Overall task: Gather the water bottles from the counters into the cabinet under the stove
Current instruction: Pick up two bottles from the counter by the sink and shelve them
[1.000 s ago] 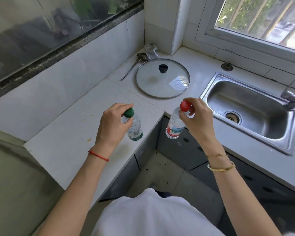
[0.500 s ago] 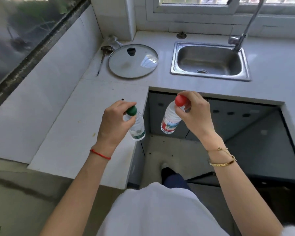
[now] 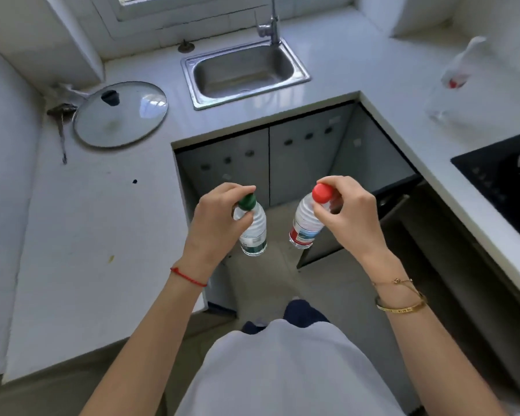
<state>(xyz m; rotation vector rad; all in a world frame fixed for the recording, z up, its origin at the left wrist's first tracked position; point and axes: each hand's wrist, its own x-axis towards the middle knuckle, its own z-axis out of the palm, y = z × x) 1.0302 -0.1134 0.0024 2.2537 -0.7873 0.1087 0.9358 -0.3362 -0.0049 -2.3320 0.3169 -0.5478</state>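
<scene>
Two water bottles hang in the air over the floor between the counters, one in each hand. On the left counter [image 3: 96, 223], near its back corner, lie one ladle [image 3: 61, 121] and one glass lid [image 3: 120, 114], the lid just beside the sink's left edge. One sink [image 3: 296, 78] with one tap [image 3: 272, 24] sits in the back counter. The left hand [image 3: 215, 226] pinches the neck of the green-capped bottle [image 3: 252, 232], fingers closed under the cap; the bottle dangles upright just off the left counter's front edge. The right hand [image 3: 347, 217] is clamped likewise on the neck of the red-capped bottle [image 3: 305, 228], which tilts slightly. The two bottles hang near each other without touching. One further clear bottle [image 3: 454, 82], blurred, stands on the right counter [image 3: 403, 94], behind one black stove [image 3: 502, 178] at the right edge. Dark cabinet fronts [image 3: 309, 151] line the recess; bare floor lies open beneath both bottles.
</scene>
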